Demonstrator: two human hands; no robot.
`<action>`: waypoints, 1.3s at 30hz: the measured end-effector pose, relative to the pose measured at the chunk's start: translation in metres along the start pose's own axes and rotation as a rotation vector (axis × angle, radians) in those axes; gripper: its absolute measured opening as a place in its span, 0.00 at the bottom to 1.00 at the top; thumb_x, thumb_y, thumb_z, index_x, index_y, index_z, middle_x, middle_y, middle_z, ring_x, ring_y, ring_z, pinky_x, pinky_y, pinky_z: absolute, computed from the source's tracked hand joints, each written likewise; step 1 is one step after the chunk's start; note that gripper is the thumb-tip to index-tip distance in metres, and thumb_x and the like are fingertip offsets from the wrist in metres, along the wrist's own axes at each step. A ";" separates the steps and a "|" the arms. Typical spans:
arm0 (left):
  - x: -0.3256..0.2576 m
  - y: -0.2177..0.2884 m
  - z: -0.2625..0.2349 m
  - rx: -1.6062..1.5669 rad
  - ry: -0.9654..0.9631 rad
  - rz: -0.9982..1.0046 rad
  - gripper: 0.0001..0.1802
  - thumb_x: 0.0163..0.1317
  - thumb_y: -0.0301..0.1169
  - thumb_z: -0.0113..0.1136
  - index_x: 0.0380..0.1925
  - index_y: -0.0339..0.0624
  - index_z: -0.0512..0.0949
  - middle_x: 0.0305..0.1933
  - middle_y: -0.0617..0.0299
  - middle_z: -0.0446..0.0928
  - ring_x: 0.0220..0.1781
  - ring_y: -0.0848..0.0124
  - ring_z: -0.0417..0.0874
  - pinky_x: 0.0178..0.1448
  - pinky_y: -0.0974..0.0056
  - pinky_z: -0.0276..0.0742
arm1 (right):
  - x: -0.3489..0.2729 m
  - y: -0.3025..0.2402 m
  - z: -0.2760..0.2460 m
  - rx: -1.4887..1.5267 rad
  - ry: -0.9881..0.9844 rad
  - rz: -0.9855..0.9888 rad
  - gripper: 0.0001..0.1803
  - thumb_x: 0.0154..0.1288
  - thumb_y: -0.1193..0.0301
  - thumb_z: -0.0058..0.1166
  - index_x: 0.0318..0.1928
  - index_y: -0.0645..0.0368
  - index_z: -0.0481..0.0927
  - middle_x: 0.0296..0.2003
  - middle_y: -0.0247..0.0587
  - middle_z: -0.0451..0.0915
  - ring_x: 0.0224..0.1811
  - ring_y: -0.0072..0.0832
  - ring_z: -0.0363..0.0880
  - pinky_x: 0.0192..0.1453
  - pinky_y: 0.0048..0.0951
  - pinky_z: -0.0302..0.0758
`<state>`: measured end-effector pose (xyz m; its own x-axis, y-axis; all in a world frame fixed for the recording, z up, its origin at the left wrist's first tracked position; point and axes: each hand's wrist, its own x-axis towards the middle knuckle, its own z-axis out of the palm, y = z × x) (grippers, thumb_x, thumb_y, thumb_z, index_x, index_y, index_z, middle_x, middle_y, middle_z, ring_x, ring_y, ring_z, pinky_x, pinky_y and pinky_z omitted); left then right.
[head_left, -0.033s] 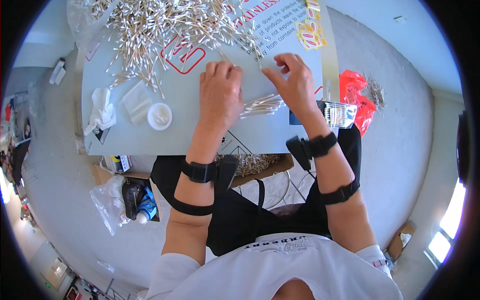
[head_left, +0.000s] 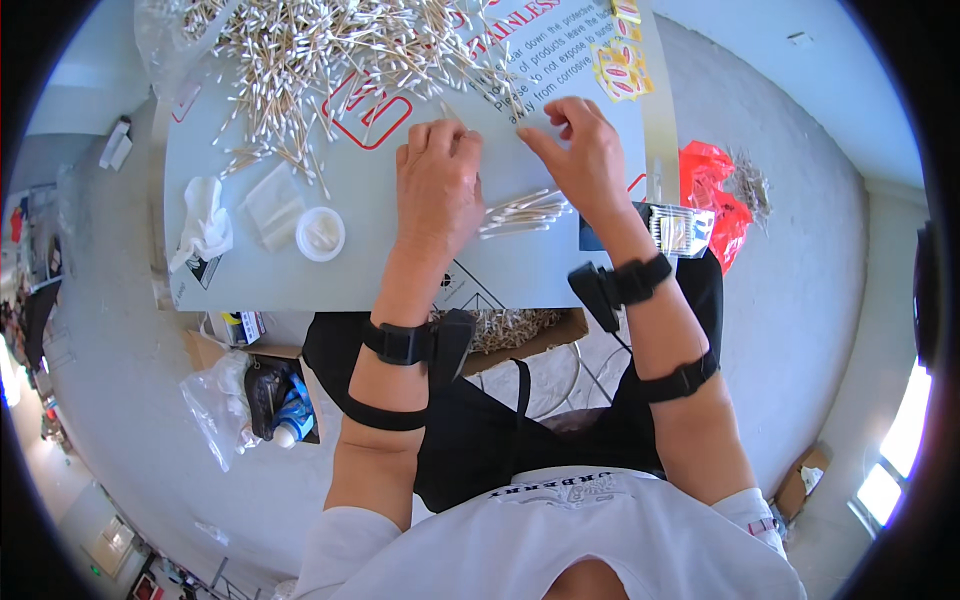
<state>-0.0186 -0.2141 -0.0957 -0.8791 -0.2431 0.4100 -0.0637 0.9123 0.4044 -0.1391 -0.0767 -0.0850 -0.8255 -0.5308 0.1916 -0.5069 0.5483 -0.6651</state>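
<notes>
2 bare hands worked over 1 counter point(head_left: 300, 280): the left hand point(head_left: 437, 185) and the right hand point(head_left: 582, 160). Each forearm carried 2 black straps, 4 in all. The loose cotton swabs point(head_left: 300, 60) spread across the far side were too many to count; 1 small aligned bundle of swabs point(head_left: 522, 213) lay between the hands. There was 1 round white lid point(head_left: 320, 234), 1 crumpled white cloth point(head_left: 205, 225) and 1 clear flat packet point(head_left: 272, 205). Beside the counter sat 1 red bag point(head_left: 712, 190), and on the floor 1 clear plastic bag point(head_left: 215, 405).
</notes>
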 end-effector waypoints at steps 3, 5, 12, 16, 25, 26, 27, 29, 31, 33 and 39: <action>0.004 0.000 -0.001 0.036 -0.046 -0.065 0.20 0.49 0.25 0.65 0.46 0.40 0.78 0.50 0.59 0.73 0.57 0.59 0.70 0.55 0.54 0.66 | 0.021 -0.008 0.016 -0.221 0.043 -0.055 0.17 0.56 0.61 0.64 0.37 0.62 0.79 0.36 0.45 0.80 0.38 0.43 0.79 0.44 0.42 0.76; 0.007 0.003 0.001 0.021 -0.086 -0.094 0.23 0.51 0.27 0.65 0.50 0.40 0.78 0.54 0.58 0.72 0.60 0.58 0.69 0.58 0.53 0.65 | 0.031 -0.004 0.022 -0.264 0.000 -0.034 0.16 0.58 0.62 0.61 0.38 0.62 0.79 0.37 0.47 0.80 0.40 0.45 0.80 0.46 0.43 0.77; 0.009 -0.006 0.005 0.081 -0.056 -0.082 0.25 0.57 0.30 0.64 0.58 0.48 0.76 0.62 0.56 0.70 0.67 0.55 0.64 0.66 0.48 0.58 | 0.014 0.000 0.001 -0.243 -0.210 0.020 0.08 0.58 0.68 0.54 0.33 0.60 0.79 0.33 0.47 0.80 0.38 0.47 0.80 0.44 0.45 0.77; 0.012 -0.005 0.010 0.126 0.011 -0.033 0.24 0.57 0.27 0.61 0.55 0.51 0.76 0.61 0.57 0.70 0.67 0.56 0.65 0.64 0.48 0.58 | -0.003 0.003 -0.008 -0.153 -0.192 -0.029 0.05 0.58 0.70 0.54 0.32 0.58 0.79 0.32 0.46 0.79 0.37 0.46 0.79 0.42 0.44 0.76; 0.014 0.003 0.016 -0.040 -0.045 0.059 0.21 0.51 0.22 0.60 0.47 0.51 0.82 0.62 0.57 0.71 0.71 0.53 0.62 0.67 0.44 0.54 | -0.015 0.002 0.003 0.068 -0.104 -0.078 0.03 0.58 0.73 0.58 0.33 0.55 0.81 0.30 0.41 0.77 0.36 0.43 0.79 0.40 0.41 0.77; 0.013 0.002 0.016 -0.037 -0.047 0.056 0.21 0.51 0.22 0.60 0.47 0.51 0.82 0.62 0.57 0.71 0.71 0.53 0.62 0.67 0.44 0.54 | -0.015 0.002 0.004 0.103 -0.097 -0.063 0.02 0.57 0.73 0.58 0.32 0.55 0.82 0.30 0.41 0.76 0.36 0.43 0.79 0.40 0.41 0.77; 0.014 0.002 0.016 -0.011 -0.042 0.033 0.22 0.50 0.20 0.58 0.47 0.51 0.82 0.63 0.59 0.70 0.71 0.54 0.62 0.68 0.45 0.55 | -0.016 0.003 0.004 0.134 -0.088 -0.045 0.02 0.56 0.74 0.59 0.32 0.55 0.82 0.30 0.41 0.76 0.36 0.43 0.79 0.40 0.40 0.77; 0.015 0.000 0.015 0.013 -0.038 0.010 0.24 0.48 0.18 0.57 0.47 0.52 0.82 0.64 0.61 0.69 0.72 0.55 0.61 0.68 0.46 0.55 | -0.015 0.008 0.003 0.093 -0.097 -0.063 0.03 0.57 0.75 0.60 0.33 0.57 0.83 0.30 0.39 0.76 0.33 0.36 0.79 0.39 0.34 0.76; 0.015 -0.010 0.014 0.175 0.034 -0.065 0.24 0.48 0.19 0.57 0.47 0.51 0.82 0.64 0.59 0.69 0.72 0.55 0.61 0.69 0.44 0.54 | -0.013 0.008 0.002 0.058 -0.108 -0.086 0.04 0.57 0.77 0.61 0.34 0.59 0.83 0.30 0.38 0.76 0.31 0.30 0.79 0.38 0.28 0.75; 0.016 -0.021 0.010 0.214 0.081 -0.100 0.21 0.49 0.21 0.59 0.46 0.49 0.82 0.63 0.58 0.70 0.71 0.53 0.61 0.68 0.43 0.54 | -0.012 0.007 0.001 0.035 -0.144 -0.068 0.04 0.57 0.76 0.61 0.35 0.59 0.84 0.30 0.37 0.76 0.31 0.29 0.79 0.38 0.27 0.75; 0.020 -0.005 0.010 -0.090 0.156 0.007 0.16 0.50 0.24 0.62 0.42 0.43 0.81 0.59 0.58 0.72 0.68 0.53 0.63 0.65 0.44 0.55 | -0.015 0.002 0.005 0.094 -0.127 -0.004 0.03 0.56 0.71 0.59 0.33 0.53 0.83 0.30 0.38 0.77 0.36 0.39 0.80 0.41 0.37 0.77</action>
<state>-0.0408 -0.2201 -0.0978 -0.7948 -0.2911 0.5324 -0.0087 0.8828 0.4697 -0.1265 -0.0708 -0.0925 -0.7826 -0.6135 0.1059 -0.4801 0.4864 -0.7300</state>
